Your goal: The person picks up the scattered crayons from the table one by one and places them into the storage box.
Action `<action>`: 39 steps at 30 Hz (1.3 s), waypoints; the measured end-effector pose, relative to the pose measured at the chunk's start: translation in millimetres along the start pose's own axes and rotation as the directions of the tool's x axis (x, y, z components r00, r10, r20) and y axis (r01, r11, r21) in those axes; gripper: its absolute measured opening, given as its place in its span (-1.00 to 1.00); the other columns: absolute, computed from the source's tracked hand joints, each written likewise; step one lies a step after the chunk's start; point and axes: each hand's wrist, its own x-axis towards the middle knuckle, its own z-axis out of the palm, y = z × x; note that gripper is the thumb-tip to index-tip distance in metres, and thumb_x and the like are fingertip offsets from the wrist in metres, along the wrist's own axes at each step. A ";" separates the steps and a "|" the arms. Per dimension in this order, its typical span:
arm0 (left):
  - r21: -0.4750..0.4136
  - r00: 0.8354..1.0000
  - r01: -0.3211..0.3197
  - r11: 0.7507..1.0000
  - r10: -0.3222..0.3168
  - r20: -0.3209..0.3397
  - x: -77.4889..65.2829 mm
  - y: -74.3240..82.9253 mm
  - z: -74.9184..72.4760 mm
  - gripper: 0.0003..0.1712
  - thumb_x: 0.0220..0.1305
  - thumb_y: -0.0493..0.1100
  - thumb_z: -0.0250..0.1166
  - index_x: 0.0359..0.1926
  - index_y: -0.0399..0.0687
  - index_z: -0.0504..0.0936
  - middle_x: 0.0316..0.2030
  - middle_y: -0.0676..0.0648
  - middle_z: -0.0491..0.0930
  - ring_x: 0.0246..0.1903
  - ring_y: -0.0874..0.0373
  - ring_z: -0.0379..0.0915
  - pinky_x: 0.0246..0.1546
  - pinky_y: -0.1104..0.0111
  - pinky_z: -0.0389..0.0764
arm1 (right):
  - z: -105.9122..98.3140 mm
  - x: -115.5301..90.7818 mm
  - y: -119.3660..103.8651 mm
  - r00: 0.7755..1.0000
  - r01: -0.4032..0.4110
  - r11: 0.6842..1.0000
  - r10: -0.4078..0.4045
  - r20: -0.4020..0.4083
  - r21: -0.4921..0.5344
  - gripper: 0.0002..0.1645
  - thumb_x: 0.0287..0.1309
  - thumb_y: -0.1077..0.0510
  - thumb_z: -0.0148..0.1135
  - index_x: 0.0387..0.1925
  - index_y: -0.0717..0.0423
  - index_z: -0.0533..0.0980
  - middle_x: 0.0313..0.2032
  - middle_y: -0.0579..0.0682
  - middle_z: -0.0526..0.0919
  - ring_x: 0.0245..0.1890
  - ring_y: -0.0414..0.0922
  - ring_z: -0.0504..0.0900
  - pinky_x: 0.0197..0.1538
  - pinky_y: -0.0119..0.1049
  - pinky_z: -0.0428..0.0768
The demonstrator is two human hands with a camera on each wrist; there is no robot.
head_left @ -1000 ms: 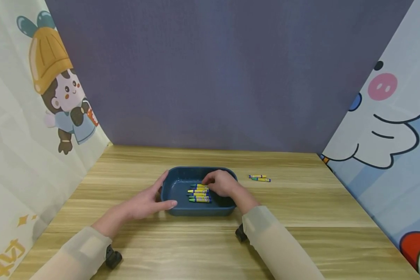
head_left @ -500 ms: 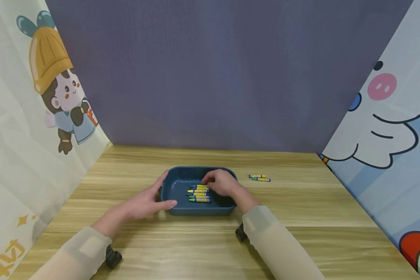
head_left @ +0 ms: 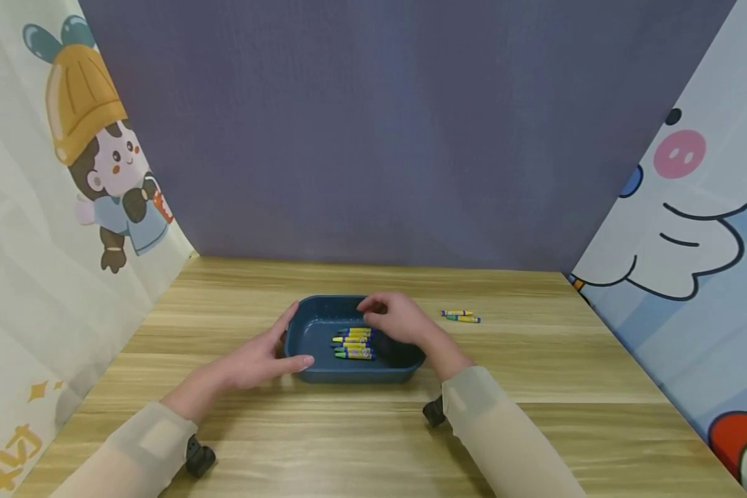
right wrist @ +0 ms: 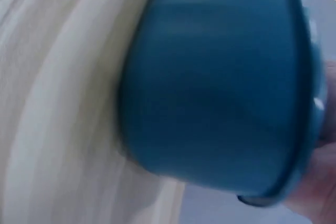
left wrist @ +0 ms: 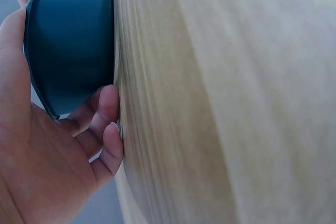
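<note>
A dark blue rectangular baking dish (head_left: 356,377) sits on the table, with a row of several yellow-wrapped crayons (head_left: 353,344) lying inside. My left hand (head_left: 258,358) grips the dish's left end, thumb over the near rim; in the left wrist view its fingers (left wrist: 107,103) curl beside the outer wall. My right hand (head_left: 401,319) is over the right part of the dish, above and right of the crayons, fingers loosely bent with nothing seen between them. In the right wrist view the dish wall (right wrist: 215,82) hides most of that hand.
Two more crayons (head_left: 460,317) lie on the wooden table (head_left: 535,360), right of the dish. A dark grey panel (head_left: 373,138) stands behind the table. Printed curtains (head_left: 25,207) hang on both sides.
My right hand has lifted away from the crayons and shifted slightly right. The crayons stay in their row, and my left hand keeps its place on the dish.
</note>
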 end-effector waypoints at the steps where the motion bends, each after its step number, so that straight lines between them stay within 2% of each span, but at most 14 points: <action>1: 0.002 1.000 0.003 1.000 -0.003 -0.002 0.2 -0.1 0.1 0.36 0.45 0.39 0.39 0.82 0.23 -0.39 0.63 -0.49 0.23 0.44 -0.24 0.48 0.44 -0.20 0.44 | -2.4 -1.6 0.2 1.000 0.006 1.000 -0.006 0.001 0.013 -0.65 0.57 0.13 0.29 0.24 0.15 0.70 0.05 0.01 0.79 0.03 -0.08 0.71 0.18 -0.06 0.67; 5: 0.009 1.000 0.001 1.000 -0.001 0.002 -0.4 -0.1 -0.4 0.36 0.46 0.39 0.39 0.81 0.25 -0.40 0.60 -0.49 0.27 0.41 -0.21 0.51 0.42 -0.17 0.48 | -14.1 -12.0 -1.5 1.000 0.007 0.997 -0.007 0.003 0.080 -0.61 0.55 0.07 0.33 0.27 0.13 0.67 0.04 0.00 0.76 -0.05 -0.11 0.67 0.02 -0.15 0.66; 10: -0.002 1.000 0.009 1.000 -0.009 0.012 -0.7 -0.1 -1.2 0.35 0.45 0.37 0.40 0.81 0.31 -0.41 0.53 -0.45 0.41 0.36 -0.15 0.57 0.34 -0.09 0.56 | -28.0 -24.6 0.8 1.000 0.020 0.993 -0.018 -0.018 0.112 -0.59 0.51 0.08 0.36 0.28 0.11 0.66 0.03 0.03 0.74 -0.12 -0.09 0.65 -0.12 -0.20 0.61; 14: -0.007 1.000 0.010 1.000 -0.009 0.016 -0.3 0.1 -1.1 0.35 0.46 0.36 0.41 0.81 0.32 -0.41 0.47 -0.41 0.50 0.32 -0.11 0.61 0.29 -0.03 0.60 | -39.8 -35.3 6.4 0.999 0.021 0.992 -0.015 -0.051 0.121 -0.62 0.50 0.09 0.38 0.26 0.03 0.68 0.04 0.02 0.75 -0.15 -0.08 0.66 -0.16 -0.20 0.62; 16: -0.004 1.000 0.009 1.000 -0.009 0.014 -0.4 0.3 -1.1 0.35 0.45 0.36 0.41 0.81 0.33 -0.41 0.47 -0.40 0.50 0.31 -0.10 0.61 0.27 -0.02 0.60 | -46.5 -40.3 9.9 0.997 0.042 0.991 -0.033 -0.074 0.125 -0.62 0.49 0.10 0.39 0.25 0.05 0.69 0.05 0.06 0.76 -0.15 -0.08 0.67 -0.15 -0.20 0.63; 22: 0.002 1.000 0.011 1.000 -0.011 0.008 -0.6 -0.1 -1.4 0.36 0.45 0.36 0.41 0.81 0.33 -0.41 0.53 -0.45 0.41 0.30 -0.10 0.61 0.26 0.00 0.59 | -68.0 -54.9 25.6 0.988 0.083 0.986 -0.063 -0.138 0.142 -0.63 0.48 0.13 0.39 0.23 0.12 0.70 0.04 0.15 0.76 -0.16 -0.04 0.69 -0.17 -0.21 0.67; 29: -0.006 1.000 0.007 1.000 -0.007 0.011 -0.4 -0.1 -1.4 0.36 0.45 0.35 0.42 0.81 0.29 -0.40 0.51 -0.44 0.44 0.27 -0.07 0.63 0.22 0.05 0.61 | -92.6 -70.9 61.1 0.990 0.004 0.980 0.024 -0.137 0.200 -0.61 0.54 0.09 0.36 0.28 0.10 0.66 0.14 0.17 0.74 -0.12 -0.05 0.71 -0.11 -0.25 0.68; 36: 0.013 1.000 0.008 1.000 -0.008 0.005 -0.5 0.0 -1.2 0.36 0.45 0.38 0.40 0.81 0.33 -0.40 0.60 -0.47 0.28 0.35 -0.14 0.57 0.32 -0.07 0.55 | -107.3 -83.3 97.6 0.982 -0.108 0.978 0.133 -0.134 0.177 -0.53 0.60 0.04 0.29 0.36 0.17 0.60 0.26 0.36 0.66 0.04 0.08 0.71 -0.01 -0.09 0.71; 39: 0.020 1.000 0.008 1.000 -0.008 0.002 -0.3 -0.2 -1.2 0.35 0.45 0.39 0.40 0.81 0.33 -0.40 0.60 -0.47 0.29 0.34 -0.14 0.57 0.31 -0.07 0.55 | -110.9 -86.3 111.6 0.979 -0.125 0.979 0.147 -0.138 0.160 -0.50 0.60 0.05 0.28 0.38 0.23 0.59 0.28 0.36 0.65 0.03 0.05 0.71 0.04 -0.02 0.72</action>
